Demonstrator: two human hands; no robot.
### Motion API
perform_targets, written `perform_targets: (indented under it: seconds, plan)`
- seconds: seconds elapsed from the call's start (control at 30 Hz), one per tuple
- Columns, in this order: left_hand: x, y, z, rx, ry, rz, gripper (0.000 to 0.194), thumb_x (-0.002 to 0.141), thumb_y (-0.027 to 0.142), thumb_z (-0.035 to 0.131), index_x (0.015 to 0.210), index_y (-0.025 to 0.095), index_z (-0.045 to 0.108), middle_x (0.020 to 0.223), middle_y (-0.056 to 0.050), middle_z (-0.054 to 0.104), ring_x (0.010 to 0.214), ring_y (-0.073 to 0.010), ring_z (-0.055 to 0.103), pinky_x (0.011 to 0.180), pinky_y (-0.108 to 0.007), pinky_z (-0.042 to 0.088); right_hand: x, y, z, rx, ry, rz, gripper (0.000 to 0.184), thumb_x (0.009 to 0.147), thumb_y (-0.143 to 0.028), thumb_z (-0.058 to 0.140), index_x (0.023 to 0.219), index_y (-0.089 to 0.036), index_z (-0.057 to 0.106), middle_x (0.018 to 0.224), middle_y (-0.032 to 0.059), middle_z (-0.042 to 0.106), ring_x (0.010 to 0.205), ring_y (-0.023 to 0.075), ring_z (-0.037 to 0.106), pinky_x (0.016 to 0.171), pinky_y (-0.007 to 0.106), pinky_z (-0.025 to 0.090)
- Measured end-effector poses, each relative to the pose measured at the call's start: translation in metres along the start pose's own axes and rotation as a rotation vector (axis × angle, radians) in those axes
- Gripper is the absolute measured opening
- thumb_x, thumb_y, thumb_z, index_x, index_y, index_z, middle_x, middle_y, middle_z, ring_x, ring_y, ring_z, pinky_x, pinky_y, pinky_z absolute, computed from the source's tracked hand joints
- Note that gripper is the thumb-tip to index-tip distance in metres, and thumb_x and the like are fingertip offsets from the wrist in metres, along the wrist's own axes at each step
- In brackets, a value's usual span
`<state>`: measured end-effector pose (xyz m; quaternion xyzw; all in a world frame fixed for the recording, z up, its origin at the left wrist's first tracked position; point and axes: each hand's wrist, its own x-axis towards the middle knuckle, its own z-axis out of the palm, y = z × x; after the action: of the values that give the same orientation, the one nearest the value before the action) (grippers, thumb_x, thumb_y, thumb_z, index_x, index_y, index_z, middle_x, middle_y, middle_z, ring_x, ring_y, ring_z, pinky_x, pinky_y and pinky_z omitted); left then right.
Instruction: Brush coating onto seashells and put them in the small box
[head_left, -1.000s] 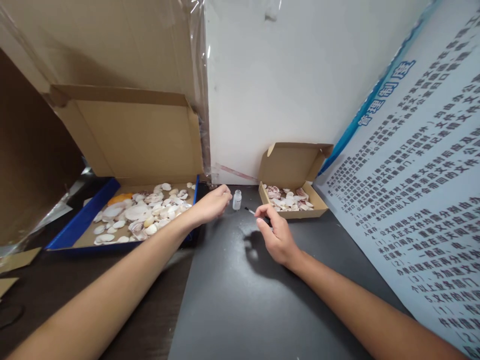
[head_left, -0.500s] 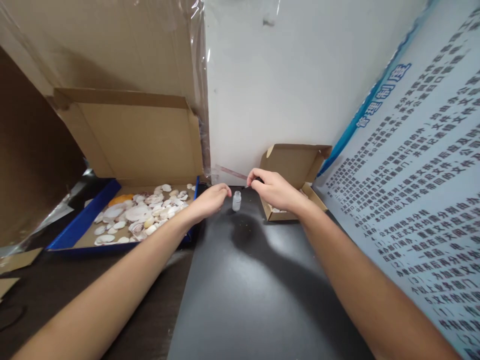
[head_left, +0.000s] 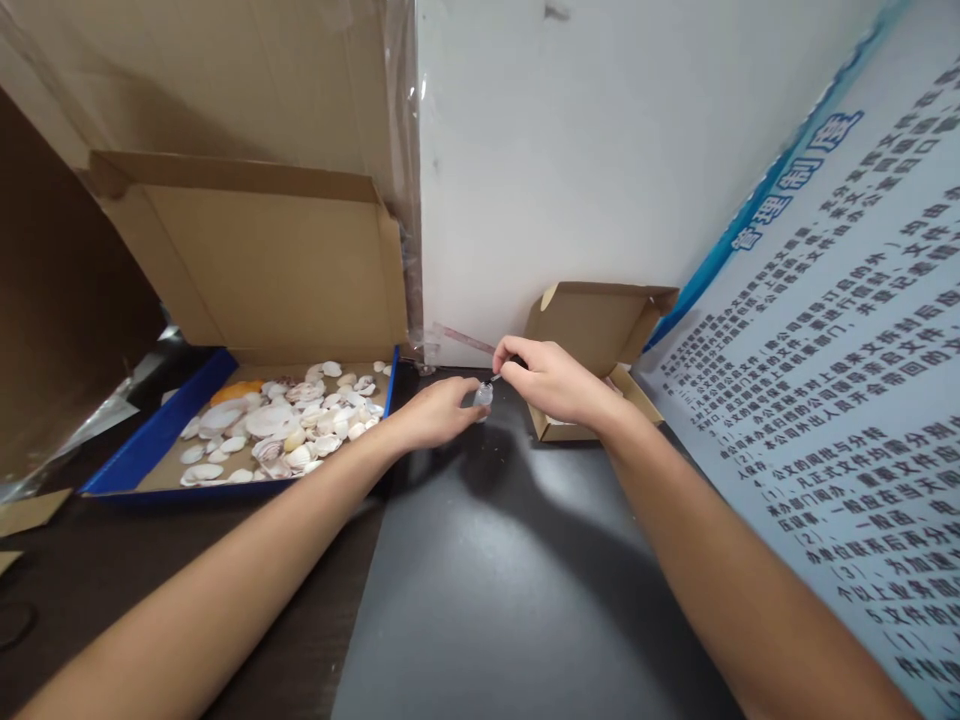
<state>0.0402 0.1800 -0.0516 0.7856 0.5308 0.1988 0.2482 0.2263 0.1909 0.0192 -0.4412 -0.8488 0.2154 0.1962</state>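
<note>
A small clear bottle (head_left: 484,396) stands upright on the dark table, its neck open at the top. My left hand (head_left: 446,408) has its thumb and fingers closed around the bottle from the left. Above and to the right, my right hand (head_left: 546,375) pinches a thin dark applicator (head_left: 493,379). The applicator's tip is at the mouth of the bottle; whether it reaches inside is too small to tell. Most of its handle is hidden by my fingers.
An open blue-edged box (head_left: 150,440) of white seashells (head_left: 274,420) lies at left, lid raised. Behind my right hand stands a smaller open cardboard box (head_left: 577,312). A white panel (head_left: 540,180) rises at the back, and a printed poster (head_left: 810,330) lines the right side.
My left hand has moved right and closed on the bottle, which was standing free. My right hand has stayed nearly in place, with the applicator's tip now at the bottle's mouth.
</note>
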Motion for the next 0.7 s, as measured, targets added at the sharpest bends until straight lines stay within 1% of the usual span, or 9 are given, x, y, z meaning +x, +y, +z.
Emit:
perform_targets:
  seconds: [0.1, 0.2, 0.27, 0.37, 0.47, 0.57, 0.7]
  plan:
    - [-0.005, 0.005, -0.002, 0.047, 0.018, 0.038, 0.029, 0.088, 0.046, 0.050, 0.094, 0.019, 0.059, 0.099, -0.008, 0.066, 0.091, -0.0276, 0.061, 0.075, -0.035, 0.042, -0.002, -0.002, -0.001, -0.014, 0.002, -0.003, 0.017, 0.084, -0.024, 0.041, 0.083, -0.020, 0.057, 0.063, -0.0024, 0.054, 0.057, 0.0129, 0.044, 0.055, 0.026, 0.030]
    - [-0.010, 0.015, -0.006, 0.084, 0.043, 0.080, 0.027, 0.090, 0.045, 0.049, 0.095, 0.019, 0.058, 0.098, -0.009, 0.063, 0.092, -0.0275, 0.060, 0.078, -0.036, 0.042, -0.005, -0.004, -0.004, -0.016, -0.018, 0.004, 0.016, 0.084, -0.024, 0.041, 0.083, -0.020, 0.056, 0.063, -0.0028, 0.053, 0.057, 0.0127, 0.043, 0.056, 0.026, 0.031]
    - [-0.013, 0.022, -0.008, 0.111, 0.077, 0.133, 0.026, 0.092, 0.044, 0.047, 0.093, 0.019, 0.056, 0.094, -0.007, 0.061, 0.088, -0.0250, 0.058, 0.077, -0.036, 0.042, -0.007, -0.005, -0.008, -0.012, -0.012, 0.004, 0.017, 0.085, -0.024, 0.040, 0.085, -0.020, 0.056, 0.063, -0.0031, 0.053, 0.057, 0.0127, 0.043, 0.056, 0.026, 0.031]
    - [-0.014, 0.029, -0.009, 0.146, 0.176, 0.231, 0.025, 0.093, 0.043, 0.045, 0.085, 0.020, 0.050, 0.085, -0.003, 0.056, 0.076, -0.0198, 0.053, 0.069, -0.032, 0.039, -0.009, -0.006, -0.014, -0.008, 0.031, -0.004, 0.018, 0.087, -0.025, 0.039, 0.085, -0.021, 0.056, 0.064, -0.0032, 0.052, 0.058, 0.0132, 0.044, 0.057, 0.026, 0.032]
    - [-0.014, 0.032, -0.009, 0.106, 0.262, 0.288, 0.026, 0.093, 0.041, 0.047, 0.078, 0.021, 0.041, 0.077, 0.001, 0.049, 0.068, -0.0158, 0.046, 0.063, -0.029, 0.034, -0.010, -0.006, -0.018, -0.004, 0.051, 0.000, 0.018, 0.087, -0.025, 0.038, 0.083, -0.021, 0.054, 0.064, -0.0033, 0.051, 0.059, 0.0137, 0.044, 0.056, 0.026, 0.031]
    - [-0.014, 0.031, -0.008, 0.037, 0.279, 0.307, 0.027, 0.093, 0.039, 0.048, 0.076, 0.021, 0.038, 0.073, 0.003, 0.045, 0.065, -0.0138, 0.041, 0.061, -0.028, 0.031, -0.008, -0.005, -0.016, -0.004, 0.088, 0.008, 0.015, 0.087, -0.024, 0.038, 0.080, -0.021, 0.051, 0.064, -0.0031, 0.050, 0.061, 0.0141, 0.045, 0.057, 0.027, 0.032]
    - [-0.015, 0.029, -0.006, -0.037, 0.260, 0.274, 0.028, 0.093, 0.039, 0.049, 0.075, 0.021, 0.036, 0.067, 0.005, 0.042, 0.060, -0.0119, 0.037, 0.057, -0.027, 0.028, -0.005, -0.004, -0.009, -0.031, 0.171, 0.033, 0.009, 0.087, -0.023, 0.040, 0.080, -0.021, 0.046, 0.066, -0.0025, 0.052, 0.063, 0.0148, 0.047, 0.058, 0.027, 0.032]
